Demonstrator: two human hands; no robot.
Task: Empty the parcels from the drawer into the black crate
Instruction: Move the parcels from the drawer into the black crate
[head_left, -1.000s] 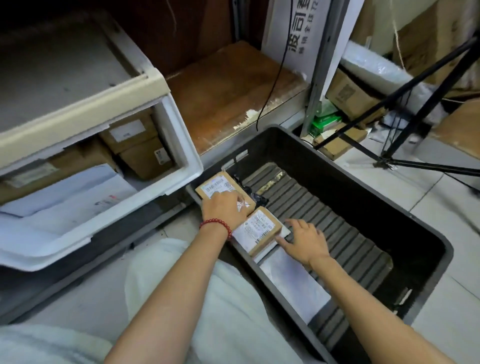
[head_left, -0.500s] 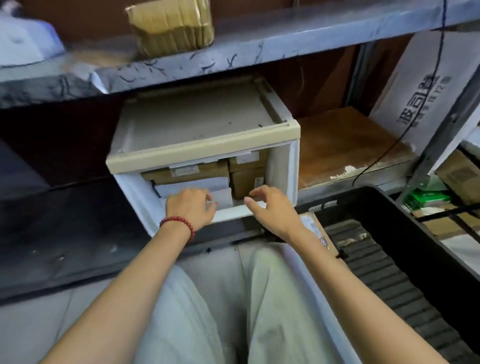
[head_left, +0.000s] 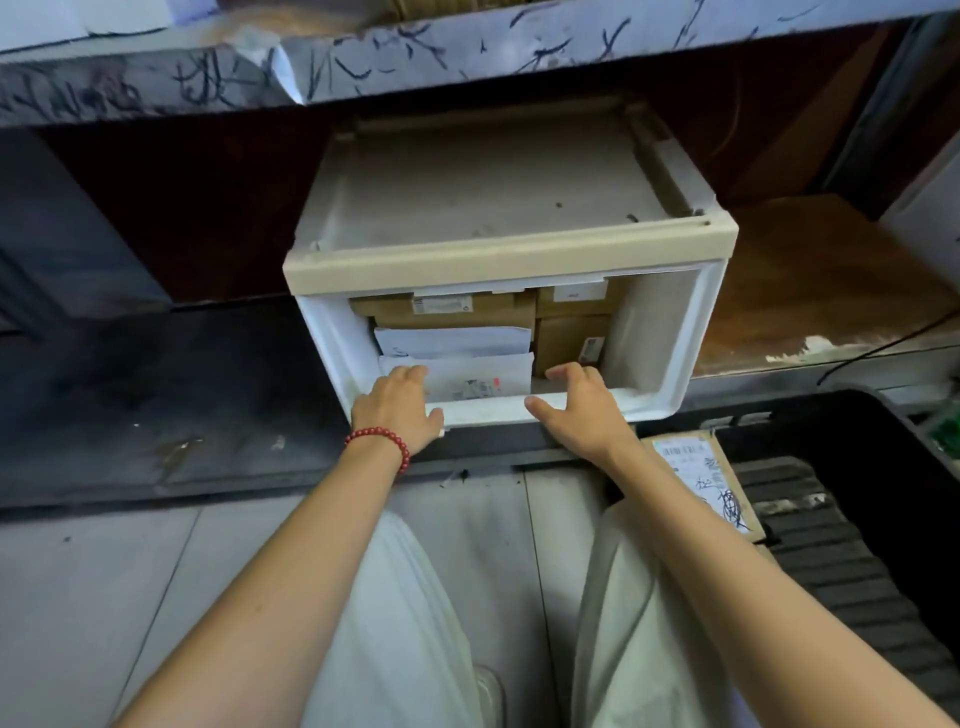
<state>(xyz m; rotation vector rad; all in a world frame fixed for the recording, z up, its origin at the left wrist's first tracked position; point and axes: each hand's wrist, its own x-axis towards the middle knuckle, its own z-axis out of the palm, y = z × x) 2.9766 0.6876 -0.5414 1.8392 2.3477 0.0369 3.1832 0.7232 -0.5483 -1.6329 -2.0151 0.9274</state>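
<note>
A white plastic drawer stands pulled out of its beige cabinet under a shelf. Inside lie two white envelopes at the front left and brown cardboard parcels behind and to the right. My left hand, with a red bead bracelet, reaches over the front lip, fingers on the front envelope. My right hand reaches over the lip beside a brown parcel, fingers spread, holding nothing. The black crate sits at the right with a labelled brown parcel in its near corner.
A marked grey shelf board overhangs the cabinet. A worn wooden board lies right of the drawer, with a black cable crossing it. My pale trouser legs fill the lower middle over a tiled floor.
One second ago both hands were in the crate on two brown parcels. They left those there and moved left to the drawer's front lip, and my view turned to face the drawer.
</note>
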